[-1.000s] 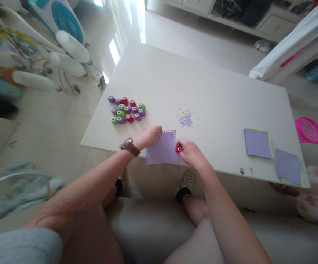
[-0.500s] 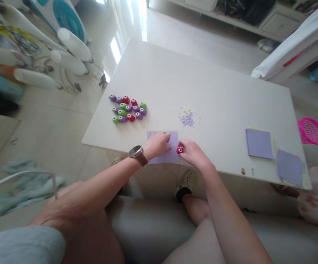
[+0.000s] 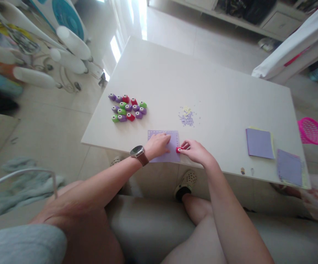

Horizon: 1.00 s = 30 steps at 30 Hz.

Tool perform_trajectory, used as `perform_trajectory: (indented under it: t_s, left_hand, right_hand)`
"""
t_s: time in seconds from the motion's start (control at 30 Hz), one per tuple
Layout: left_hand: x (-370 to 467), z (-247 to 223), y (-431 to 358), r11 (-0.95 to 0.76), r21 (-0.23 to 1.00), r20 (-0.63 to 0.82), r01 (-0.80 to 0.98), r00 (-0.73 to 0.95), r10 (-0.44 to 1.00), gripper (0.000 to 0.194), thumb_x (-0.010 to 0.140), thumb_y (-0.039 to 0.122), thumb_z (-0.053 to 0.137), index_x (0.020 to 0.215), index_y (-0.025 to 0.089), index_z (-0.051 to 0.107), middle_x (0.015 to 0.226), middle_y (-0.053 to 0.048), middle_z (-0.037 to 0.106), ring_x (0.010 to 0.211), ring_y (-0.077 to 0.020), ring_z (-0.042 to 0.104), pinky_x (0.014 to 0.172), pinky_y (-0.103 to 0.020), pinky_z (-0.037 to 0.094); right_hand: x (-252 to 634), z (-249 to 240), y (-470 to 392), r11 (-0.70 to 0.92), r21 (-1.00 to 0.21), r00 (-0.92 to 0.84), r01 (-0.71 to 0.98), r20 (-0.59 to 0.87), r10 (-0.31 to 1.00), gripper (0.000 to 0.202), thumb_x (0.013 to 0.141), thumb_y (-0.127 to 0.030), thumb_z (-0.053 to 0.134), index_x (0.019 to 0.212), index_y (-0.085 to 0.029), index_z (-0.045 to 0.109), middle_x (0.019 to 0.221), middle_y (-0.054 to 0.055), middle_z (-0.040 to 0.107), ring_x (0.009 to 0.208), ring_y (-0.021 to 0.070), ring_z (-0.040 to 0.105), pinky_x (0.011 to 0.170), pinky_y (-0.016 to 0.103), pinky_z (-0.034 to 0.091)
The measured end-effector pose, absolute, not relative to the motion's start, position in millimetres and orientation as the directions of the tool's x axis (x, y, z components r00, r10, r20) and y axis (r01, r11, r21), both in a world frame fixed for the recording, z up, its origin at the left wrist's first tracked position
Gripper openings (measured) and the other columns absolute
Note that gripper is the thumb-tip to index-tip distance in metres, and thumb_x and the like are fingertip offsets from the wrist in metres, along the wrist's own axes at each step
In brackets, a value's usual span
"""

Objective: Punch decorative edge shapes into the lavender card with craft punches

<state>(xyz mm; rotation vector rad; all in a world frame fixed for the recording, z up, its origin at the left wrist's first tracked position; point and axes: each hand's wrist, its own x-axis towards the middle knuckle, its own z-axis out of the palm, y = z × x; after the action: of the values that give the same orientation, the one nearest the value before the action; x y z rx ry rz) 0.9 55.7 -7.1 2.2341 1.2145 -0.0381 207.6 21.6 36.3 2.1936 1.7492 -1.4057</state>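
Observation:
A purple paper sheet with small punched holes along its top and right edges lies at the table's near edge. My left hand rests on it, fingers apart and pressing it down. At the sheet's right edge, my right hand pinches a small red craft punch between thumb and fingers. Beyond the sheet is a scatter of tiny purple and yellow paper bits. To the left stand several more craft punches, in purple, green and red.
On the table's right side are a stack of purple and yellow paper and a pile of punched sheets. Two small objects lie near the front edge. A pink basket stands past the table's right end.
My right hand has shifted its hold on the red punch, its fingers now straighter and the punch turned slightly. My left hand stays on the sheet.

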Motion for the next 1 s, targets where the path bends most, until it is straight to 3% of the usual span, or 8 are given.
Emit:
perform_trajectory:
  t_s: [1.0]
  left_hand:
    - [2.0,-7.3,57.5,-0.397,0.518,-0.306,0.758,0.598,0.741,0.027,0.086,0.032,0.076,0.108,0.022,0.067,0.116,-0.01,0.073,0.11,-0.0299,0.068,0.09,-0.039,0.051]
  right_hand:
    - [202.9,36.4,24.3,-0.363,-0.497,-0.018,0.788,-0.609,0.793,0.009,0.091,-0.023,0.077,0.092,-0.018,0.07,0.097,0.007,0.079,0.088,0.0185,0.071,0.076,0.027,0.049]
